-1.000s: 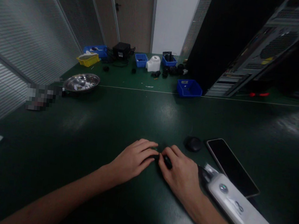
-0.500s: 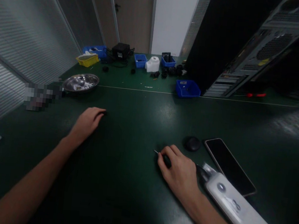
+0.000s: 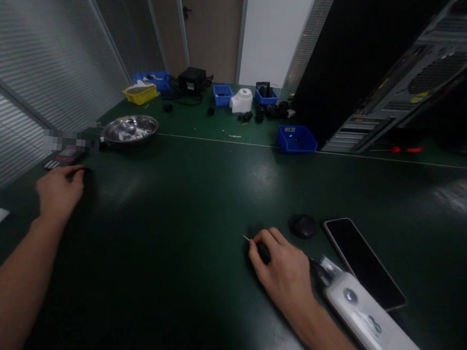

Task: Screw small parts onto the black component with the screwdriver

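My left hand (image 3: 60, 191) is at the far left of the table, its thumb and fingers pinched on a small black part (image 3: 87, 171) whose kind I cannot make out. Right in front of that hand lies a dark flat object (image 3: 68, 156), partly blurred out. On the right, my right hand (image 3: 285, 264) rests low over the table with its fingers closed round the black handle of a screwdriver (image 3: 265, 253). The thin metal shaft sticks out past the fingertips, pointing left. A round black piece (image 3: 305, 226) lies just beyond my right hand.
A metal bowl (image 3: 110, 131) with small pieces stands at left. Right are a phone (image 3: 364, 261) and a long white device (image 3: 388, 330). Farther back are blue bins (image 3: 297, 143), a yellow tray (image 3: 140, 96), a white housing (image 3: 241, 102) and a black computer case (image 3: 346, 53).
My left hand has moved left across the table with the small black part, from below right of the bowl to the dark flat object. My right hand stays in place with the screwdriver.
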`<state>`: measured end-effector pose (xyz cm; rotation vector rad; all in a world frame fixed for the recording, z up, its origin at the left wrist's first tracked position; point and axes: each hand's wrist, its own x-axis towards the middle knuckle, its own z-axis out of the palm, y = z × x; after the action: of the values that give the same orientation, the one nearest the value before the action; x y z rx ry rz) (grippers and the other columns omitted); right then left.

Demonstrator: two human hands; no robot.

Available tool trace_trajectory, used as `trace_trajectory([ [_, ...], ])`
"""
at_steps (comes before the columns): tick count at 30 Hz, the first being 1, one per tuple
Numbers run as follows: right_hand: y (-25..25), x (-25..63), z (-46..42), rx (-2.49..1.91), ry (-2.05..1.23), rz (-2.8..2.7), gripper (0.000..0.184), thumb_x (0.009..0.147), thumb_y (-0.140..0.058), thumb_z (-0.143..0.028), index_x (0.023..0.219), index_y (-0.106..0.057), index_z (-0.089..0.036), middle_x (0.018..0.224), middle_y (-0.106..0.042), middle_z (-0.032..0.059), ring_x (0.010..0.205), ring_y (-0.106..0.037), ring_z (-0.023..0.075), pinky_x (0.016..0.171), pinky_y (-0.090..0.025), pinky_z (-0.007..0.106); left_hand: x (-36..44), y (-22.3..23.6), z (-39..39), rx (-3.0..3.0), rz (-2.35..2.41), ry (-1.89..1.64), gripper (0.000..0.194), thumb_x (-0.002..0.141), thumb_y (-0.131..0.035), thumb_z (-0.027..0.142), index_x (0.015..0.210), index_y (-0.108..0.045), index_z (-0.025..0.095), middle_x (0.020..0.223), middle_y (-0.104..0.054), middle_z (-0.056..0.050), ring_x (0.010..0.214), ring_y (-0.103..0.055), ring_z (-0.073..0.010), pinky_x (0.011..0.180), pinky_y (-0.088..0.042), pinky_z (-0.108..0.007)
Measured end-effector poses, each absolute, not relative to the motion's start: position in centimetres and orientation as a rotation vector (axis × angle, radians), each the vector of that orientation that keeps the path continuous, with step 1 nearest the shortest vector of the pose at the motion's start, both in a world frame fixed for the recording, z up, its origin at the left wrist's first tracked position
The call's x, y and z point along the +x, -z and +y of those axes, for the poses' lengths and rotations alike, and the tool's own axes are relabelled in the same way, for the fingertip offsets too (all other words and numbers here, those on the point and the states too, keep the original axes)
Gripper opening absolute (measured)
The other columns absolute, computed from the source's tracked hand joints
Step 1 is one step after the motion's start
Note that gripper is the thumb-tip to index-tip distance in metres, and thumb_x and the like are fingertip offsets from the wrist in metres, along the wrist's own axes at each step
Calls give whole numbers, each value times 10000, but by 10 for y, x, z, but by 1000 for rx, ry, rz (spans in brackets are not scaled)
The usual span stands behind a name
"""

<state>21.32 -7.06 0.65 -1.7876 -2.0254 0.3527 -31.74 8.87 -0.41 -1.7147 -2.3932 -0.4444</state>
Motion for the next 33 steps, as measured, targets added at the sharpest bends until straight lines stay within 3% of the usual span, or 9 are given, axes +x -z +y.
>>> trace_trajectory([
  [6, -4, 214, -71, -1787, -378, -2016, 176, 1005, -512, -338, 913, -631, -246, 922, -639, -2, 736, -618, 151, 624, -383, 276, -324, 7, 90, -1711, -2354, 516, 497, 953, -500, 418, 1276, -673, 82, 1184, -655, -133, 999, -578, -252, 978, -429, -365],
  [13, -4, 213, -71, -1800, -363, -2016, 170, 1000, -520, -341, 910, -628, -246, 924, -642, -3, 750, -623, 158, 628, -379, 278, -321, 8, 88, -1768, -2242, 508, 467, 959, -483, 374, 1217, -691, 44, 1133, -631, -126, 1043, -565, -245, 1009, -415, -355],
  [27, -4, 213, -70, -1799, -373, -2013, 170, 997, -517, -338, 913, -630, -243, 924, -648, 1, 752, -627, 161, 638, -397, 278, -322, 8, 86, -1772, -2125, 369, 405, 955, -478, 317, 1220, -703, 110, 1077, -688, -105, 976, -588, -275, 865, -435, -350],
  [33, -4, 214, -71, -1780, -386, -2016, 178, 1005, -507, -341, 913, -622, -240, 923, -646, 4, 775, -627, 169, 656, -391, 282, -318, 9, 83, -1701, -2141, 388, 460, 983, -447, 379, 1172, -717, 58, 1121, -627, -150, 998, -554, -282, 876, -442, -366],
])
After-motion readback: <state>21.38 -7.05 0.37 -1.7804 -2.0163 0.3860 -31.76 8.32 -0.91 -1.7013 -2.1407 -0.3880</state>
